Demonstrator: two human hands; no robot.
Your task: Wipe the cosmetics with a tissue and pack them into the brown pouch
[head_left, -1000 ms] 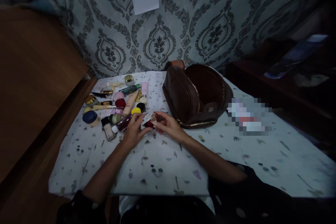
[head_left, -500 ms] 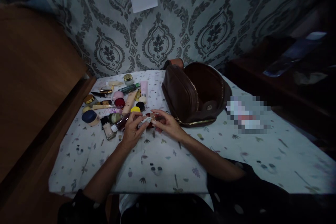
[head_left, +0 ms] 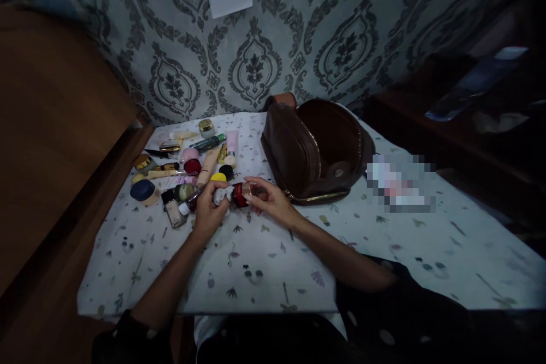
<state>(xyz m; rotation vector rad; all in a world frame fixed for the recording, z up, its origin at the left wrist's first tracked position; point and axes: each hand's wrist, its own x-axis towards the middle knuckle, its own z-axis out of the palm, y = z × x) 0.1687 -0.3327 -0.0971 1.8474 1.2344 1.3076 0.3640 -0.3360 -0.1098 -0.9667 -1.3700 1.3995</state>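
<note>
Item location: the dark red cosmetic container [head_left: 240, 195] lies in the centre of the frame, tilted on its side between the two hands. The right hand [head_left: 275, 202] grasps it at the copper-coloured end with thumb and fingertips; the left hand [head_left: 209, 207] pinches a crumpled white wipe [head_left: 222, 196] just beside the opposite end. Whether wipe and container touch cannot be told.

Handling, by judgement: the container appears rigid and light enough for one hand. Its glossy wall is probably slippery and, if glass, breakable — avoid knocks against the white-capped bottle [head_left: 190, 203] at left of centre. Preferred hold: thumb and fingers opposed around the copper-coloured end — firm, without squeezing hard. The wipe should be soft, limp and nearly weightless; pinch it anywhere in its folds.
</note>
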